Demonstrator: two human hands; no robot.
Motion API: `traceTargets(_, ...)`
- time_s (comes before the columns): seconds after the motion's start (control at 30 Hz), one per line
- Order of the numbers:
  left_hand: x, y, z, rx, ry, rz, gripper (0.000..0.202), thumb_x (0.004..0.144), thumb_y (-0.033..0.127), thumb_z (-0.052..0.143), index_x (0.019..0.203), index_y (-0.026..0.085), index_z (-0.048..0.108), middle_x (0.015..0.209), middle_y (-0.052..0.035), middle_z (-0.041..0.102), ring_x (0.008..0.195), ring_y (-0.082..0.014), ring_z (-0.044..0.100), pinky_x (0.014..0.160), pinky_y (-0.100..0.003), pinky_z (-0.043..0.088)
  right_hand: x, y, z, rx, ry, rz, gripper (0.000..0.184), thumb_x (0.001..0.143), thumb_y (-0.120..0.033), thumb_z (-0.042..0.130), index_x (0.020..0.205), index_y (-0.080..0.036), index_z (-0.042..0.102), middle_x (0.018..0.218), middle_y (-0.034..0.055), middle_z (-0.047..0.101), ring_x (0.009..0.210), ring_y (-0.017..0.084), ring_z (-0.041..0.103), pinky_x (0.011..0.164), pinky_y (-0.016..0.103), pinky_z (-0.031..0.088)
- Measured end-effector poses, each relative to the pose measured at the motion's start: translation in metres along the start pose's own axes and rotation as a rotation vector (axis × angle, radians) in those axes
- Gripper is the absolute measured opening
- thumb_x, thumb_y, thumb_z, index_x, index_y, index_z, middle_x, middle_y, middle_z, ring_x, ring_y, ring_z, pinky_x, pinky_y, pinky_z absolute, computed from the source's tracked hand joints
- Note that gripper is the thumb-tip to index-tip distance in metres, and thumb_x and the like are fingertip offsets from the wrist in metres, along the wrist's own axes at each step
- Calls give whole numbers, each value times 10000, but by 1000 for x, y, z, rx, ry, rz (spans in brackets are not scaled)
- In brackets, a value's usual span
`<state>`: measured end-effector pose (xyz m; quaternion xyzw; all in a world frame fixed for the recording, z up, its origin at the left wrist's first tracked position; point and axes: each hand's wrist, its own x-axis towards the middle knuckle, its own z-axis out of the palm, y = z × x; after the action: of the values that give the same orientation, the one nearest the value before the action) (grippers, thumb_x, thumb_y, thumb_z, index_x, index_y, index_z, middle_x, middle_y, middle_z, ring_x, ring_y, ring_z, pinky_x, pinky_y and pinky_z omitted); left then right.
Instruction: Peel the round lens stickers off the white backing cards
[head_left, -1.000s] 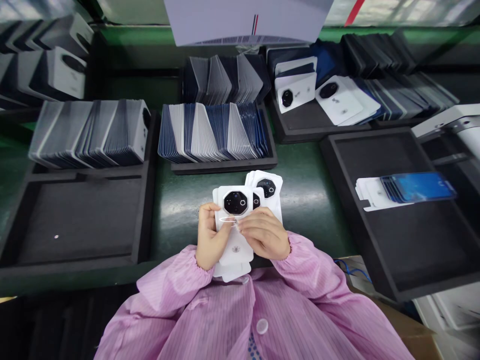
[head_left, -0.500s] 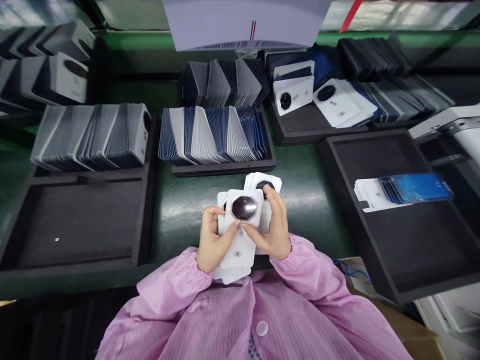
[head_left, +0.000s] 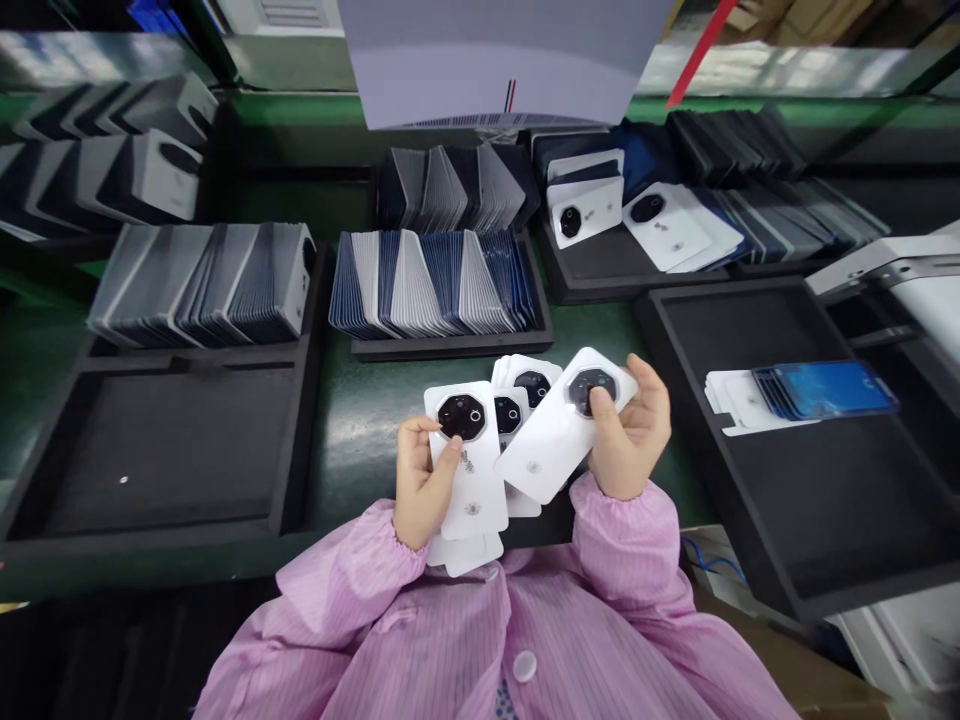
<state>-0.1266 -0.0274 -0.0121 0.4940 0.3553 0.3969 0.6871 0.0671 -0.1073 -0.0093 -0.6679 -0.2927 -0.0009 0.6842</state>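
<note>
My left hand (head_left: 421, 485) pinches a white phone back panel (head_left: 480, 485) by its left edge, thumb beside the dark octagonal camera window. Edges of more white panels (head_left: 465, 553) show beneath it, toward my body; whether I grip those too is unclear. Tilted to the right, a second white phone back panel (head_left: 547, 445) is held by my right hand (head_left: 630, 430), with the thumb on its dark window. Between and behind the two lies a small pile of similar white panels (head_left: 532, 385) on the green table, partly covered.
A black tray (head_left: 292, 470) stands at left, with a row of packed panels (head_left: 202, 285) at its back. More panel rows (head_left: 435, 285) fill a rack ahead. On the right, another black tray (head_left: 862, 500) holds blue-filmed pieces (head_left: 832, 390). A white sheet (head_left: 510, 60) hangs above.
My right hand has moved right and lifted a panel away from the one in my left hand, tilting it. The left hand stays nearly in place. The camera view has shifted slightly.
</note>
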Motion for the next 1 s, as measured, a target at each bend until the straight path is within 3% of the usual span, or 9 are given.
traceTargets(0.13,0,-1,1,7,-10,-22,267,826,257,631,985,247,417,963,-19,610,845,-150,614,748,-286,475,-7,-4,6,42,-170,55,506,804,-286,691,1268,-245,494,1038,74,635,909,207,656,831,379,565)
traceTargets(0.27,-3,-3,3,8,-135,-71,293,823,256,641,1013,243,419,1019,-32,588,884,-159,610,756,-294,488,-28,-9,18,37,-312,47,510,825,-260,664,1288,-243,450,1074,86,644,882,190,667,758,334,582)
traceTargets(0.4,-6,-4,6,-28,-191,-112,304,819,272,653,988,249,402,1001,-22,582,825,-146,611,687,-272,506,-43,-16,28,-143,-409,-118,446,779,-262,717,1181,-234,527,1081,92,632,981,233,631,820,393,553)
traceTargets(0.53,-5,-5,5,0,-105,-91,305,819,269,655,968,244,390,956,-16,580,751,-129,603,635,-254,499,-42,-22,29,-214,-405,-253,413,743,-303,747,1097,-229,546,1180,125,566,1063,270,574,732,392,542)
traceTargets(0.67,-6,-11,2,115,-46,61,287,812,232,660,966,234,418,939,-15,578,804,-141,616,706,-273,491,-37,-21,27,-184,-463,-89,215,786,-264,698,965,-215,589,1061,82,604,838,178,596,677,328,514)
traceTargets(0.8,-9,-21,-1,235,-61,162,354,760,176,701,1000,235,447,934,-9,588,809,-152,625,724,-279,476,-37,-14,27,-63,-497,103,162,806,-250,670,939,-199,593,921,33,606,643,99,539,630,269,503)
traceTargets(0.9,-11,-25,-3,273,-80,166,373,755,161,696,1027,236,451,986,-29,595,884,-175,620,778,-306,474,-37,-11,28,37,-498,191,145,796,-244,678,904,-195,595,847,14,594,620,91,538,584,237,500)
traceTargets(1.0,-10,-25,-3,291,-87,163,353,772,156,675,1030,233,446,995,-35,593,899,-175,612,792,-312,470,-36,-13,28,68,-508,162,86,808,-230,664,837,-191,594,859,23,587,675,110,566,596,243,514)
